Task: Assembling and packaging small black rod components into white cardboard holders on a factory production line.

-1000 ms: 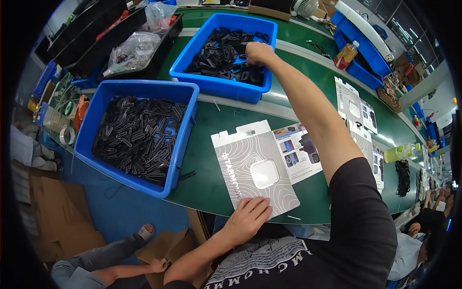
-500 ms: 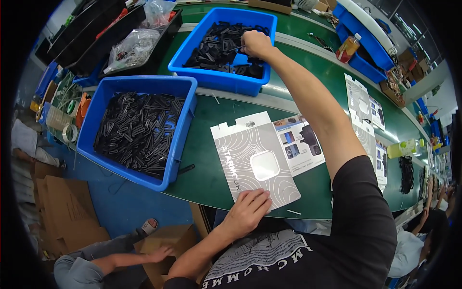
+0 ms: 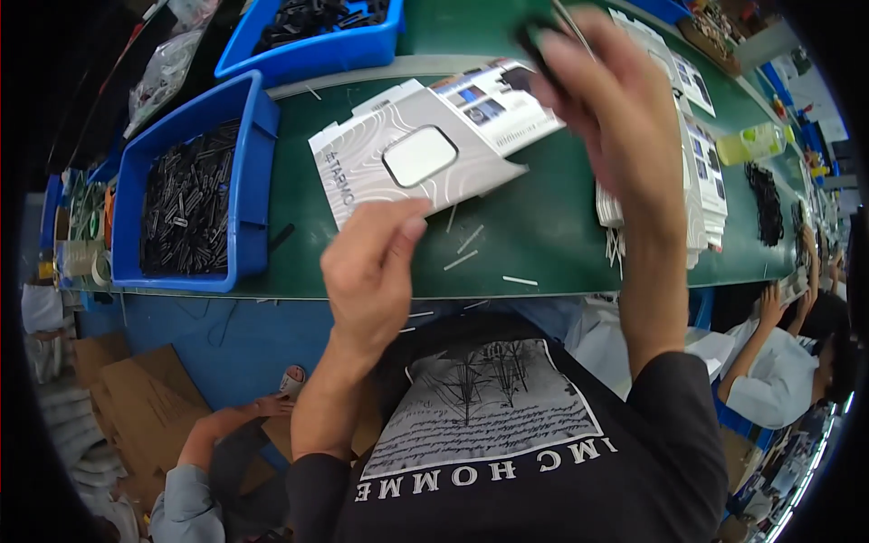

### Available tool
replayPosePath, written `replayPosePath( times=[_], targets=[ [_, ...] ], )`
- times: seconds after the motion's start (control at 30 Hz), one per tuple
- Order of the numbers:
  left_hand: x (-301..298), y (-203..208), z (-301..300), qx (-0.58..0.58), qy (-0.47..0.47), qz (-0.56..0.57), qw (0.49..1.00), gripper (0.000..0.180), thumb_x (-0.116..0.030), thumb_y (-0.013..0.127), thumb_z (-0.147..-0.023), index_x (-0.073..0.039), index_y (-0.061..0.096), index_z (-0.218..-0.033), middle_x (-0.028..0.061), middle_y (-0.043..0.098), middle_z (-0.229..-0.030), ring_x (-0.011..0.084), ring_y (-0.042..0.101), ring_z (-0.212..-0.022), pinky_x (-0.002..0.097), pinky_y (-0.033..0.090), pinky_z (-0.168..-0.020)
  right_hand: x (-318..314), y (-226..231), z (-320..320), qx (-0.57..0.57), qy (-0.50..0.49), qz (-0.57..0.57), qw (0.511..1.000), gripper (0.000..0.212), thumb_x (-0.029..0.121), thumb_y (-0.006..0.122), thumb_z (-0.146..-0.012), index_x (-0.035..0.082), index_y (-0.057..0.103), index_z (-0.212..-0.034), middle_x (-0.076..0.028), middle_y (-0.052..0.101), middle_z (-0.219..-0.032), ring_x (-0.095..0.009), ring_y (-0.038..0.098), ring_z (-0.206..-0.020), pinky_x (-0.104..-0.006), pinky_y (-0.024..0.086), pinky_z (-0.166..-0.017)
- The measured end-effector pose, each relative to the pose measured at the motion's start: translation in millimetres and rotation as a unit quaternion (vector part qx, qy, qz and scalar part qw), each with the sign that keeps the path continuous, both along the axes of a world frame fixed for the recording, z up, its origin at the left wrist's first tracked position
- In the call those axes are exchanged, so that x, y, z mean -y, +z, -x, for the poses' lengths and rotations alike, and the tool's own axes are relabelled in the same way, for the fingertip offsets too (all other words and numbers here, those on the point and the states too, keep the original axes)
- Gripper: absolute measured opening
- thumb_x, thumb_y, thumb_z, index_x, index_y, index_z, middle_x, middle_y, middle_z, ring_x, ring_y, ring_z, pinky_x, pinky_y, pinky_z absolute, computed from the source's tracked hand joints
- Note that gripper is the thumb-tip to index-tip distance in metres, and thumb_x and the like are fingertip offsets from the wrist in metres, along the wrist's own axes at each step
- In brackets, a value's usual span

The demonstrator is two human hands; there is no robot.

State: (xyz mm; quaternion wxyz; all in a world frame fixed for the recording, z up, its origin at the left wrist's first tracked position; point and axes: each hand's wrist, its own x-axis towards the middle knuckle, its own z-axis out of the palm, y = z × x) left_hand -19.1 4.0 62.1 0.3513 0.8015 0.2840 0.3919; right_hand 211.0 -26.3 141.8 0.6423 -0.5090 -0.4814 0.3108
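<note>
While its near edge is pinched between the thumb and fingers of the left hand [image 3: 367, 267], the grey patterned card [image 3: 371, 136] lies at an angle over the counter [image 3: 552, 226], its near right corner raised. The card carries a white rounded window with a dark outline. The right hand [image 3: 620, 113], blurred, is raised to the right of the card and closed on a dark piece [image 3: 536, 43] and a thin metallic rod [image 3: 572, 27]; the exact finger placement cannot be determined. Directly behind the grey card is a photo-printed panel [image 3: 498, 104]. White strips [image 3: 460, 261] lie loose near the front edge of the counter. To the left, a blue bin [image 3: 249, 181] contains small black parts [image 3: 186, 204], and a single black part [image 3: 281, 237] rests just beside it. A second blue bin [image 3: 317, 59] stands farther back. To the right are stacked printed cards [image 3: 701, 185], a bottle of yellow-green liquid [image 3: 751, 145] and a black bundle [image 3: 765, 204].
</note>
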Motion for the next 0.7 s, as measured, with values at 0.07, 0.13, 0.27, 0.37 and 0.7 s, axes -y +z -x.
replayPosePath(
  times=[0.07,0.13,0.27,0.37,0.7],
  targets=[
    [0,11,-10,-0.001,0.044,0.053,0.998,0.012,-0.003,0.064,-0.095,0.004,0.071,-0.103,0.0092,0.072,-0.093,0.0181,0.06,-0.076,0.0274,0.046,-0.068,50,-33,4,-0.037,-0.044,0.004,0.998,0.017,0.011,0.072,-0.093,0.002,0.067,-0.106,-0.003,0.066,-0.079,-0.005,0.055,-0.068,-0.0168,0.043,-0.061],
    [8,15,-18,0.0,0.049,0.066,0.997,0.013,-0.004,0.064,-0.096,0.004,0.071,-0.103,0.0089,0.072,-0.092,0.0171,0.06,-0.075,0.027,0.046,-0.068,64,-60,30,-0.174,-0.065,0.007,0.982,0.017,0.004,0.069,-0.093,-0.001,0.064,-0.109,-0.001,0.06,-0.08,-0.005,0.047,-0.064,-0.0163,0.037,-0.057],
    [14,17,-24,0.019,0.089,0.097,0.991,0.015,-0.008,0.063,-0.099,0.004,0.071,-0.103,0.0081,0.071,-0.091,0.0139,0.057,-0.074,0.026,0.045,-0.068,54,-93,64,-0.277,-0.085,0.053,0.956,0.011,0.006,0.069,-0.091,-0.001,0.065,-0.097,-0.001,0.061,-0.078,-0.005,0.048,-0.065,-0.0175,0.038,-0.057],
    [16,13,-28,0.038,0.106,0.076,0.991,0.017,-0.01,0.063,-0.1,0.004,0.071,-0.103,0.0075,0.071,-0.089,0.0132,0.057,-0.074,0.0257,0.045,-0.068,44,-100,62,-0.208,-0.09,0.087,0.97,0.011,0.005,0.07,-0.09,0.0,0.062,-0.097,-0.002,0.06,-0.077,-0.004,0.047,-0.062,-0.016,0.035,-0.054],
    [19,9,-30,0.06,0.107,0.062,0.99,0.017,-0.012,0.063,-0.1,0.002,0.072,-0.104,0.0079,0.072,-0.09,0.0136,0.057,-0.075,0.0253,0.046,-0.069,39,-90,63,-0.234,-0.085,0.077,0.965,0.02,0.006,0.071,-0.087,-0.002,0.058,-0.1,-0.002,0.057,-0.073,-0.005,0.048,-0.061,-0.0168,0.036,-0.052]
  ],
)
